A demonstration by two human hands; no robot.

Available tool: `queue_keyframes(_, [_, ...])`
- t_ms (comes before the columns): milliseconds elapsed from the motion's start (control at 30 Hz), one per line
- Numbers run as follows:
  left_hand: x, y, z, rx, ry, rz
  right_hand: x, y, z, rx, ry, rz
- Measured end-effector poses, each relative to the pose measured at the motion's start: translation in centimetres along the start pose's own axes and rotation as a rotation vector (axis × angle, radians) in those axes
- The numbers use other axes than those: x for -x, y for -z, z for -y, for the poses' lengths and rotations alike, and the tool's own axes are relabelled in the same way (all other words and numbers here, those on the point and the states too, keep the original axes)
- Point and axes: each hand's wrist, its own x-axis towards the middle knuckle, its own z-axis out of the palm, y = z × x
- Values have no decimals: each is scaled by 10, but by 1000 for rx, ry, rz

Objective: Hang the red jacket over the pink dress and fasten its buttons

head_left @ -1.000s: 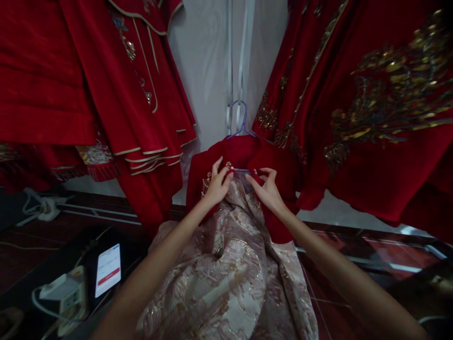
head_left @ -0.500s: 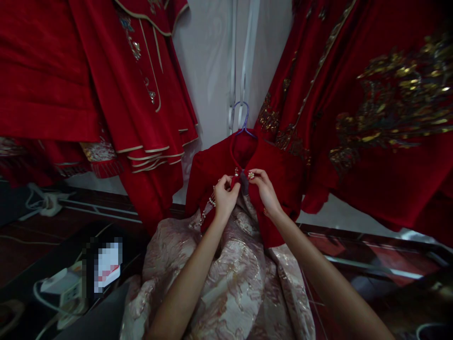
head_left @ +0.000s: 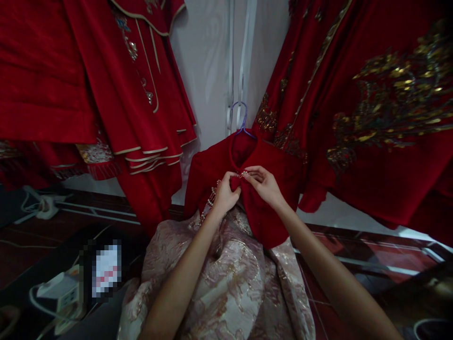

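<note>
Place: clothes shop or workroom, I'd say
Left: trimmed garments (head_left: 134, 94) hang
Right: sequinned garments (head_left: 382, 179) hang
Hanger (head_left: 243, 128): bears my jacket (head_left: 274, 160)

The beaded fastener (head_left: 243, 174) between the left grip (head_left: 227, 194) and right grip (head_left: 264, 185) is partly covered by them; its form is too small to determine. The outer ends of the purple hanger (head_left: 245, 121) are concealed inside the red jacket (head_left: 262, 226). The near edge crops the patterned garment (head_left: 235, 274). The lit screen (head_left: 106, 267), near left, is pixelated and illegible. The embroidered garment (head_left: 399, 170) extends beyond the right edge.
</note>
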Motion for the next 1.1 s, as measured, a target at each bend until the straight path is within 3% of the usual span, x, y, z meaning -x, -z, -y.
queue_keyframes(200, [-6, 20, -16, -170, -134, 128, -3, 6, 6, 83, 61, 9])
queue_keyframes(400, [-9, 23, -28, -229, -227, 197, -2, 8, 9, 134, 110, 11])
queue_keyframes(700, [-29, 28, -36, -326, -266, 215, -5, 14, 10, 40, 56, 50])
queue_keyframes(1100, [-31, 30, -54, -721, -419, 290, -12, 17, 7, -12, -48, 50])
